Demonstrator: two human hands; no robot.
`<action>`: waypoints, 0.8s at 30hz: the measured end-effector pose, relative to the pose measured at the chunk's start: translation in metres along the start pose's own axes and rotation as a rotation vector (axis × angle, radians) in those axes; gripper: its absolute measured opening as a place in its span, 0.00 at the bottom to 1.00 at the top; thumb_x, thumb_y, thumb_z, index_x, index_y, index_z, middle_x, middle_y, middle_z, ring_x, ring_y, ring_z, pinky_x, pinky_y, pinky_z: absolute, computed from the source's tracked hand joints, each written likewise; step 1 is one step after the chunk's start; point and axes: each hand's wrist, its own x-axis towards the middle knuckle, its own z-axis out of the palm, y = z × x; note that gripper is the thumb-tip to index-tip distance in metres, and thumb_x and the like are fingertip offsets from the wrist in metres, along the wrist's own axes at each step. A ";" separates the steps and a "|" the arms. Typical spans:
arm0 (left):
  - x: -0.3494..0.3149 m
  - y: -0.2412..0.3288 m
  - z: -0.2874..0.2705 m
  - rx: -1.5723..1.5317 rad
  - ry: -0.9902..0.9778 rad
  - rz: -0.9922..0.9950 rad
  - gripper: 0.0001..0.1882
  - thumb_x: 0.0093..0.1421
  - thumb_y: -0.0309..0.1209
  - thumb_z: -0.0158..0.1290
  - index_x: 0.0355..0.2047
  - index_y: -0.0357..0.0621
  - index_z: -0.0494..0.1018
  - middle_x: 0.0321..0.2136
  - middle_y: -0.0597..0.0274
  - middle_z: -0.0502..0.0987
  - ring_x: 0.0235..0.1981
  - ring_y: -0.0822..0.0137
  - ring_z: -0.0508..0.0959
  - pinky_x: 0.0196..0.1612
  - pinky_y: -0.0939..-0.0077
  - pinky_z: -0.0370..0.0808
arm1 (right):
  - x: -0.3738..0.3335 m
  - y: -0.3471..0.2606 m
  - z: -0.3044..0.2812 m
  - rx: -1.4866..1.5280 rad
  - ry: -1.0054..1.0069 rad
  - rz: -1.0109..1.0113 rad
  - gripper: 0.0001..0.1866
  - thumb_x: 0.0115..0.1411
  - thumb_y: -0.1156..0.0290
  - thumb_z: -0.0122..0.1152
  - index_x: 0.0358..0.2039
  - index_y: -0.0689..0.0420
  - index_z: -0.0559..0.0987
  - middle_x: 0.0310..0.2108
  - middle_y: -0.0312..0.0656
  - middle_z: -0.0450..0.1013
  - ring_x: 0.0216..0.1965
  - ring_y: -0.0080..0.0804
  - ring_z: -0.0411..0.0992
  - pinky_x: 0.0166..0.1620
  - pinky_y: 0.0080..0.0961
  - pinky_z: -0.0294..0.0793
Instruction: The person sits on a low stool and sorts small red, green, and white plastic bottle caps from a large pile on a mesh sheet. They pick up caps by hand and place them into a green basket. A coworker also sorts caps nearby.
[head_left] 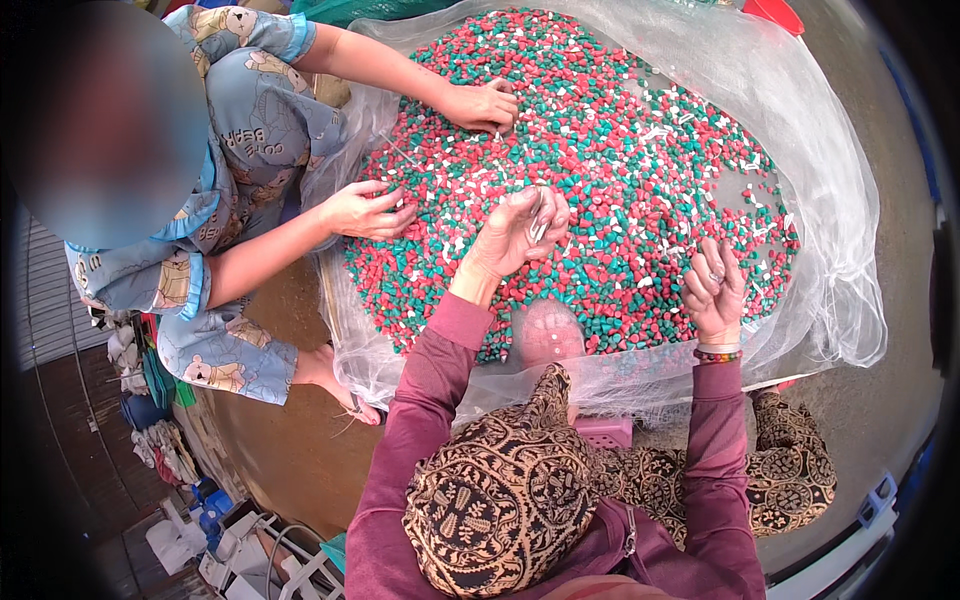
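Observation:
A wide heap of small red, green and white plastic pieces [600,190] lies spread on a sheer white mesh sheet [830,190]. My left hand [520,232] is raised over the middle of the heap, palm up. Its fingers curl round a few thin white slivers [541,225]. Farther right, above the near right part of the heap, is my right hand [714,292], its fingers bent in and thumb and forefinger close together. Whatever they may pinch is too small to make out. A beaded bracelet [718,355] circles that wrist.
At the left a co-worker sits with one hand [484,106] on the heap and the other hand [372,210] at its left edge. My foot [549,332] rests under the near edge of the mesh. A red container [775,14] stands far right, a pink stool [604,432] below me.

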 end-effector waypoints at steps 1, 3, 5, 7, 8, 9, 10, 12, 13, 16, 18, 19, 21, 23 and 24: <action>-0.002 -0.001 -0.002 0.096 -0.011 0.020 0.21 0.63 0.43 0.44 0.27 0.34 0.67 0.30 0.55 0.65 0.25 0.69 0.67 0.12 0.86 0.64 | 0.000 0.006 -0.005 0.114 -0.055 -0.023 0.20 0.67 0.54 0.40 0.22 0.53 0.58 0.15 0.33 0.53 0.16 0.18 0.52 0.15 0.13 0.48; -0.004 0.003 0.014 0.179 0.029 -0.030 0.21 0.63 0.42 0.44 0.28 0.32 0.68 0.31 0.54 0.65 0.24 0.70 0.66 0.12 0.87 0.63 | 0.003 0.017 -0.011 0.151 -0.130 -0.036 0.20 0.66 0.54 0.43 0.22 0.53 0.58 0.15 0.32 0.53 0.16 0.18 0.52 0.16 0.13 0.48; -0.008 0.003 0.027 0.220 0.136 -0.051 0.20 0.63 0.41 0.46 0.31 0.32 0.71 0.25 0.61 0.66 0.19 0.73 0.65 0.13 0.90 0.59 | 0.005 0.028 -0.013 0.170 -0.149 -0.029 0.20 0.63 0.56 0.50 0.22 0.52 0.58 0.16 0.33 0.54 0.17 0.19 0.53 0.16 0.13 0.49; -0.008 0.003 0.017 0.453 0.241 -0.220 0.18 0.62 0.42 0.47 0.32 0.35 0.73 0.22 0.66 0.67 0.16 0.75 0.64 0.13 0.89 0.58 | 0.008 0.035 -0.008 0.081 -0.118 0.010 0.19 0.61 0.60 0.55 0.21 0.52 0.58 0.19 0.33 0.56 0.18 0.19 0.55 0.16 0.12 0.50; -0.009 0.004 0.012 0.569 0.295 -0.303 0.18 0.61 0.42 0.48 0.33 0.37 0.74 0.20 0.69 0.68 0.15 0.76 0.64 0.14 0.88 0.58 | 0.011 0.038 -0.003 0.013 -0.100 0.036 0.19 0.61 0.62 0.56 0.21 0.52 0.58 0.20 0.33 0.57 0.19 0.19 0.56 0.15 0.12 0.50; -0.006 -0.002 0.033 1.102 0.457 -0.284 0.16 0.60 0.42 0.52 0.32 0.40 0.77 0.16 0.75 0.69 0.14 0.80 0.65 0.17 0.85 0.61 | 0.013 0.040 0.002 -0.043 -0.070 0.039 0.18 0.61 0.64 0.56 0.22 0.52 0.58 0.19 0.33 0.57 0.19 0.19 0.56 0.15 0.11 0.50; -0.005 -0.014 0.010 1.506 0.467 -0.263 0.16 0.56 0.42 0.55 0.33 0.40 0.78 0.20 0.65 0.75 0.18 0.71 0.74 0.22 0.74 0.70 | 0.015 0.042 0.007 -0.100 -0.040 0.040 0.17 0.61 0.66 0.56 0.22 0.52 0.59 0.19 0.32 0.57 0.18 0.18 0.56 0.15 0.11 0.50; -0.004 -0.034 0.003 2.123 0.461 -0.198 0.15 0.53 0.39 0.58 0.32 0.38 0.77 0.22 0.53 0.77 0.25 0.57 0.79 0.27 0.63 0.74 | 0.019 0.041 0.012 -0.305 0.040 0.095 0.15 0.60 0.68 0.56 0.23 0.53 0.60 0.18 0.32 0.58 0.17 0.18 0.56 0.15 0.11 0.49; -0.003 -0.044 -0.004 2.158 0.472 -0.288 0.14 0.52 0.37 0.58 0.29 0.36 0.75 0.24 0.45 0.76 0.27 0.49 0.78 0.29 0.56 0.74 | 0.022 0.038 0.012 -0.453 0.091 0.151 0.14 0.60 0.68 0.56 0.23 0.54 0.61 0.18 0.31 0.58 0.16 0.17 0.56 0.15 0.10 0.49; -0.002 -0.063 -0.024 2.222 0.399 -0.002 0.12 0.52 0.34 0.56 0.26 0.35 0.73 0.22 0.46 0.75 0.26 0.49 0.78 0.28 0.56 0.74 | 0.036 0.043 0.007 -1.333 0.379 0.264 0.06 0.58 0.68 0.58 0.30 0.56 0.74 0.14 0.30 0.63 0.15 0.18 0.60 0.18 0.15 0.58; 0.007 -0.059 -0.030 2.234 0.391 -0.055 0.12 0.52 0.34 0.55 0.25 0.35 0.73 0.22 0.46 0.75 0.25 0.48 0.78 0.27 0.56 0.74 | 0.044 0.054 -0.020 -1.994 0.236 0.105 0.08 0.56 0.68 0.57 0.37 0.54 0.78 0.17 0.38 0.72 0.18 0.28 0.70 0.25 0.26 0.69; 0.014 -0.055 -0.035 2.243 0.382 -0.078 0.11 0.51 0.33 0.55 0.25 0.35 0.73 0.22 0.46 0.75 0.25 0.48 0.78 0.27 0.56 0.74 | 0.050 0.059 -0.031 -2.189 0.274 0.085 0.11 0.56 0.68 0.57 0.40 0.52 0.78 0.21 0.42 0.74 0.22 0.34 0.72 0.28 0.31 0.71; 0.025 -0.043 -0.049 2.247 0.507 0.035 0.12 0.51 0.34 0.54 0.25 0.35 0.73 0.22 0.48 0.75 0.25 0.48 0.78 0.28 0.56 0.74 | 0.066 0.072 -0.023 -2.429 0.325 0.060 0.14 0.54 0.70 0.57 0.43 0.51 0.78 0.26 0.46 0.76 0.30 0.45 0.75 0.33 0.39 0.73; 0.034 -0.021 -0.059 2.192 0.635 0.075 0.12 0.52 0.34 0.54 0.28 0.36 0.74 0.21 0.49 0.76 0.26 0.49 0.78 0.30 0.56 0.75 | 0.081 0.077 -0.023 -2.492 0.358 0.033 0.15 0.53 0.70 0.57 0.43 0.49 0.78 0.26 0.46 0.76 0.30 0.44 0.75 0.33 0.39 0.73; 0.038 -0.007 -0.058 2.114 0.672 0.089 0.12 0.52 0.35 0.54 0.30 0.36 0.75 0.21 0.49 0.76 0.27 0.50 0.78 0.32 0.57 0.75 | 0.087 0.076 -0.027 -2.524 0.388 0.020 0.15 0.53 0.71 0.57 0.44 0.49 0.78 0.26 0.46 0.76 0.30 0.43 0.75 0.33 0.38 0.73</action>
